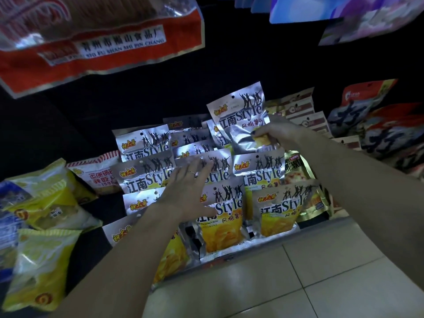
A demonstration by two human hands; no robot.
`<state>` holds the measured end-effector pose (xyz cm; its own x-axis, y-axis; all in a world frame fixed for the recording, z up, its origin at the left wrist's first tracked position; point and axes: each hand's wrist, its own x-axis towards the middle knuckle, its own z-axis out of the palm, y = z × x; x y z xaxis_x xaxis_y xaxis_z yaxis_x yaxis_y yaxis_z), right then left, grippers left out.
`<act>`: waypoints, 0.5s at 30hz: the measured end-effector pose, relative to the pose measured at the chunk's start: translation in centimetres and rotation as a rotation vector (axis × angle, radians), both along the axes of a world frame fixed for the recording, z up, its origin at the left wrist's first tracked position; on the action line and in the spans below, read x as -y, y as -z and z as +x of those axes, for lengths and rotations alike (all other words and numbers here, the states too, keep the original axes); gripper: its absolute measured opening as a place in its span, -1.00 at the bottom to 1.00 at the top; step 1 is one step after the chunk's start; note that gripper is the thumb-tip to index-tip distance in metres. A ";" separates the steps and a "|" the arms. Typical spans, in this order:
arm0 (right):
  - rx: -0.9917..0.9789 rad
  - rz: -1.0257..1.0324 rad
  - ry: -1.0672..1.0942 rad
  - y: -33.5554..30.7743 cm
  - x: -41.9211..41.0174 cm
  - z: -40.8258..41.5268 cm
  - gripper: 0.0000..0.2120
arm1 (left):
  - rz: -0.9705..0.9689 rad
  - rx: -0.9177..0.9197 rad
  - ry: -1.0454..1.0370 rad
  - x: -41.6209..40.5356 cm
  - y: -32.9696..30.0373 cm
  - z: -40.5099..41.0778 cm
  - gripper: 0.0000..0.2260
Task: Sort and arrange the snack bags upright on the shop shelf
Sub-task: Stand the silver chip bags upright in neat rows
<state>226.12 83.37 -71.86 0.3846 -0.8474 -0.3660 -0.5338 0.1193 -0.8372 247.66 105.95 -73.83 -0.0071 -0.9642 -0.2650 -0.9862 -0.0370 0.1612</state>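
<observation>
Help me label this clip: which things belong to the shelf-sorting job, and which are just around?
Job: lifted silver bag, held by right hand; silver bag rows under open left hand; shelf edge.
Around: yellow bags, red bag, floor tiles.

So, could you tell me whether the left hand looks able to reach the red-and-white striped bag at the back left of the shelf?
Probably yes. The left hand lies open on the silver Style bags, and the red-and-white striped bag stands just to their left with its face exposed. Only the yellow bags lie near, lower and further left.
</observation>
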 end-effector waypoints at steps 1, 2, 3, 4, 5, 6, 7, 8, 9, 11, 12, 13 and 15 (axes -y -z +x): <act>0.031 0.008 0.002 -0.1 0.2 0.1 -0.88 | -0.002 -0.002 -0.007 0.0 0.2 0.0 0.08; 0.074 0.020 0.013 -0.2 0.3 0.2 -0.85 | -0.008 -0.008 -0.016 0.1 0.3 0.1 0.08; 0.120 0.027 0.033 -0.4 0.5 0.4 -0.78 | -0.021 -0.016 -0.027 0.1 0.4 0.2 0.07; 0.171 0.029 0.062 -0.7 0.6 0.7 -0.69 | -0.043 -0.025 -0.043 0.2 0.5 0.3 0.07; 0.231 0.023 0.089 -1.0 0.5 1.1 -0.60 | -0.067 -0.035 -0.064 0.3 0.6 0.5 0.06; 0.293 0.019 0.116 -1.5 0.5 1.7 -0.54 | -0.090 -0.048 -0.089 0.4 0.5 0.7 0.05; 0.357 0.017 0.138 -2.0 0.2 2.3 -0.51 | -0.107 -0.058 -0.113 0.4 0.5 0.8 0.04; 0.400 0.007 0.152 -2.3 0.2 3.0 -0.50 | -0.119 -0.060 -0.133 0.5 0.4 1.0 0.03; 0.427 0.005 0.157 -2.7 -0.1 3.9 -0.50 | -0.126 -0.049 -0.145 0.5 0.3 1.1 0.04; 0.449 0.029 0.108 -3.1 -0.8 6.0 -0.48 | -0.135 -0.018 -0.151 0.6 0.3 1.2 0.05; 0.451 0.051 0.064 -3.0 -1.2 7.2 -0.47 | -0.136 -0.006 -0.153 0.7 0.3 1.2 0.06; 0.447 0.067 0.034 -3.1 -1.8 8.2 -0.47 | -0.134 0.003 -0.156 0.7 0.3 1.2 0.07; 0.424 0.060 -0.005 -2.7 -2.7 10.2 -0.52 | -0.136 0.019 -0.158 0.7 0.3 1.2 0.08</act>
<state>236.33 86.11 -69.20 0.5155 -0.8272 -0.2237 -0.1449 0.1732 -0.9742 248.87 105.27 -74.13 0.1509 -0.9799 -0.1307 -0.9728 -0.1707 0.1568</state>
